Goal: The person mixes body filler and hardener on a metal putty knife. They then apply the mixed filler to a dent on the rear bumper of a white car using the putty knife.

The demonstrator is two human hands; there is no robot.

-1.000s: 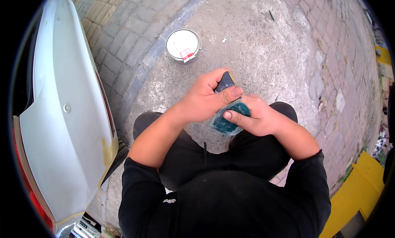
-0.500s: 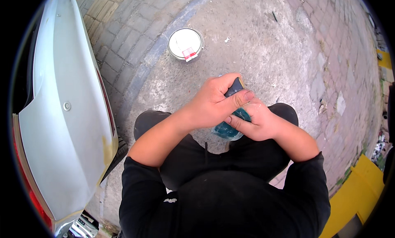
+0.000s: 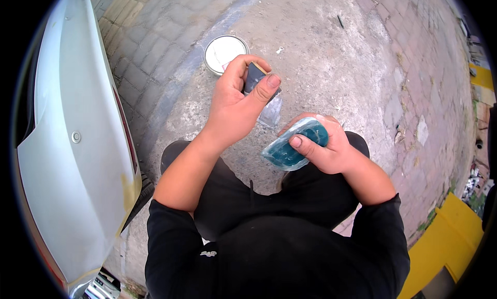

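My left hand [image 3: 238,97] grips a dark grey block [image 3: 254,77] with a tan edge, held up in front of the paint can [image 3: 227,45]. A pale, crumpled translucent piece [image 3: 271,113] shows just below the block; whether it is attached, I cannot tell. Lower and to the right, my right hand [image 3: 331,151] holds a teal, flattish oval pad [image 3: 287,159] with a whitish, translucent rim, thumb pressed on its face. The two hands are apart, above my bent knees.
A silver car body [image 3: 72,185] with tan patches runs along my left. Rough concrete [image 3: 321,66] lies ahead, bordered by grey paving [image 3: 155,30] and pinkish paving [image 3: 424,92]. A yellow panel [image 3: 450,237] lies at the lower right, and a small dark stick [image 3: 340,21] lies farther ahead.
My hands have separated. The left has moved up and left with the grey block, in front of the can; the teal pad in my right hand is now more exposed.
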